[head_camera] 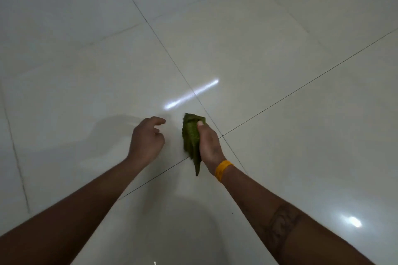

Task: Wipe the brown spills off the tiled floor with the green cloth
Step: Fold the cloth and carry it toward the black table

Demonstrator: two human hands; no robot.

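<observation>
My right hand (208,143) grips the bunched green cloth (190,135), thumb on top, over the white tiled floor (258,49). One end of the cloth hangs toward my wrist, which wears a yellow band (223,170). My left hand (146,139) hovers a short way left of the cloth with fingers loosely curled, holding nothing. No brown spill shows on the tiles in this view. A faint wet-looking sheen (116,127) lies left of my left hand.
Glossy white tiles with dark grout lines crossing just right of the cloth (221,135). Lamp reflections glare on the floor at centre (191,93) and lower right (353,220). Nothing else stands on the floor.
</observation>
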